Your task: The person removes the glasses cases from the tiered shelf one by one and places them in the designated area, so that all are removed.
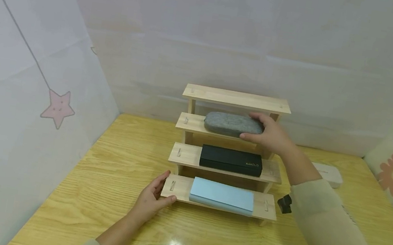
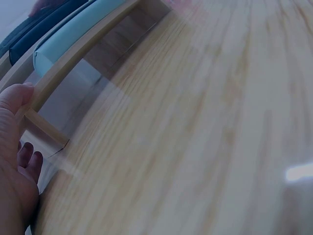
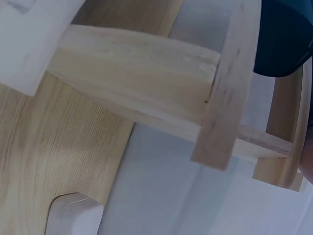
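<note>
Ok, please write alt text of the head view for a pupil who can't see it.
A person's right hand grips a grey case at the second-highest shelf of a four-tier wooden stand, while the left hand holds the left end of the bottom shelf. A black case lies one shelf lower, and a pale blue case on the bottom one.

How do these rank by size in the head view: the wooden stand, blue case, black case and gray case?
1. Wooden stand: clearly largest.
2. Blue case and black case: too alike to rank.
3. Gray case: seemingly smallest, though the right hand partly covers it.
</note>
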Motion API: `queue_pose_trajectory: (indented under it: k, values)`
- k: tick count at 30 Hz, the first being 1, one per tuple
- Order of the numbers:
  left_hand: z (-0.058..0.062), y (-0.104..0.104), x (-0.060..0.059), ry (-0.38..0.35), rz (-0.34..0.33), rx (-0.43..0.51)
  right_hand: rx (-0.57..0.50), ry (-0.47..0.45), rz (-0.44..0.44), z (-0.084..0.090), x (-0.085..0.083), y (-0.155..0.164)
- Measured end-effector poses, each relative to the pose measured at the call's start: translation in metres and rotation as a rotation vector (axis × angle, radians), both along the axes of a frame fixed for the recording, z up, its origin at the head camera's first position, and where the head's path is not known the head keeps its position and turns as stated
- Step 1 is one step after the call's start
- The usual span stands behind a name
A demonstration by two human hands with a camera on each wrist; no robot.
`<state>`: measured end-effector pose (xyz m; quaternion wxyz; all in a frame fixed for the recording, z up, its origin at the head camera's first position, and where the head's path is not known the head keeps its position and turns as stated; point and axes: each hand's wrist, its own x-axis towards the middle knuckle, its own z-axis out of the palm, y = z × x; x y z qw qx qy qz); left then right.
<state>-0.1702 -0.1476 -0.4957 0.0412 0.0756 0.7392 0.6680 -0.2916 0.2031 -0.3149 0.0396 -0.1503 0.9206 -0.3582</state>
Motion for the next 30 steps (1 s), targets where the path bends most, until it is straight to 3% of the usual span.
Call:
queue_pose_trajectory:
  k: [14,30]
  values:
    - [0.0006,-0.0003,0.0008,-0.008,-0.001,-0.015,0.061,0.026,0.013,-0.0011,-0.0037,-0.004]
    - [0.0013,0.0003,0.0015,0.003,0.002,-0.028,-0.019,-0.008,-0.017,-0.0018,-0.003,-0.0028]
